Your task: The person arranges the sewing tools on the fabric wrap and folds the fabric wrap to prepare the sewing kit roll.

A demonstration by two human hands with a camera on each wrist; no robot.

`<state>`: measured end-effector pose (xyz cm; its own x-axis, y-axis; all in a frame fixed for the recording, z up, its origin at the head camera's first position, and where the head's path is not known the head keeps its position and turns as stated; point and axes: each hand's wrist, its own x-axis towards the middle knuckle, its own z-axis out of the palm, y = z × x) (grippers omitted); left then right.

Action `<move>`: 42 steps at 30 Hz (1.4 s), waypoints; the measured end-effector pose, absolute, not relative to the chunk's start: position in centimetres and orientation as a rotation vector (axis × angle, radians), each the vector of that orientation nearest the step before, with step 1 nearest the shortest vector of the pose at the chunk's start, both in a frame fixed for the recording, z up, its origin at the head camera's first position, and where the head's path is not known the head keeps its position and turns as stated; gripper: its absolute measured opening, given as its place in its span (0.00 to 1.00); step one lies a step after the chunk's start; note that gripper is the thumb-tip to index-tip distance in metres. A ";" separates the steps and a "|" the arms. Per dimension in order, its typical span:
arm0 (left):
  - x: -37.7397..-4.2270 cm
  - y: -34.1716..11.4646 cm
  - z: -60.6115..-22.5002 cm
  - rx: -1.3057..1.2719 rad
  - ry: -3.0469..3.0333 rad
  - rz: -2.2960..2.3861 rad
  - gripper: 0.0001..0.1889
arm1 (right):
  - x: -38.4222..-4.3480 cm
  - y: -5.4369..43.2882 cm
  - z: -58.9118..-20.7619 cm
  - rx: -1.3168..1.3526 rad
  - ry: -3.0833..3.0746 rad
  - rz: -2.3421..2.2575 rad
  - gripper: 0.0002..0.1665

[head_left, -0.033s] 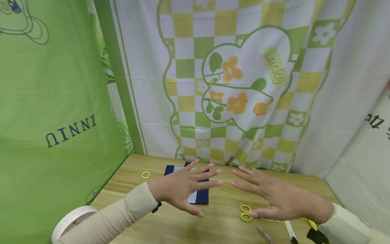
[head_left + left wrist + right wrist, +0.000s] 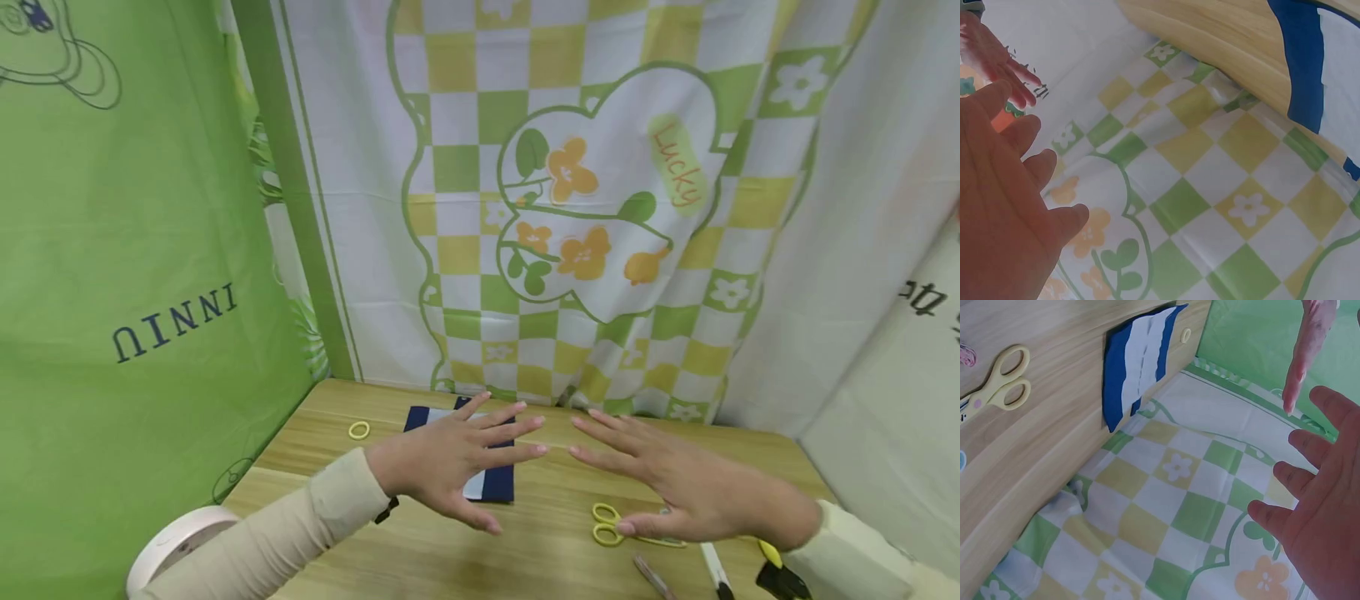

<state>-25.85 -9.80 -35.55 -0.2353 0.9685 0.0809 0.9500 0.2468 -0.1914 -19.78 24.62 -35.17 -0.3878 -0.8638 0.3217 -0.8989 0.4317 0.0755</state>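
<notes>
My left hand (image 2: 457, 458) is held out over the table with fingers spread, and nothing is in it. Beneath it lies a flat navy and pale-blue striped cloth piece (image 2: 498, 485), partly hidden by the hand in the head view but plain in the right wrist view. Facing it, my right hand (image 2: 690, 483) is also spread and holds nothing. Its thumb overlaps the yellow-handled scissors (image 2: 613, 522) in the head view; their blades are mostly covered there. Fingertips of both hands point toward each other, with a gap between them.
On the wooden table (image 2: 547, 542), a yellow ring (image 2: 351, 432) lies at the back left. A white-and-black cutter-like tool (image 2: 715, 567), a slim pen-like item (image 2: 654, 577) and a yellow-and-black object (image 2: 780, 577) are at front right. A checkered curtain (image 2: 457, 167) hangs behind.
</notes>
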 end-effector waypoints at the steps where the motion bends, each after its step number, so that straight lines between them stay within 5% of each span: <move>1: -25.8 -9.8 -35.6 -1.816 -2.328 0.152 0.53 | -19.8 24.6 -35.2 1.515 -2.374 0.159 0.49; 11: -25.8 -10.9 -35.9 -1.679 -2.584 0.046 0.50 | -20.1 24.6 -35.4 1.480 -2.412 0.169 0.50; 22: -33.3 -11.7 -42.1 -0.697 -3.353 -0.071 0.48 | -21.8 26.6 -36.5 1.264 -2.867 0.286 0.24; 32: -37.1 -7.5 -50.0 0.097 -3.381 -0.031 0.66 | -24.3 25.3 -41.1 1.247 -3.028 0.456 0.10; 42: -35.6 -7.8 -51.7 0.108 -3.444 -0.242 0.72 | -26.3 22.7 -46.8 1.161 -3.074 0.102 0.11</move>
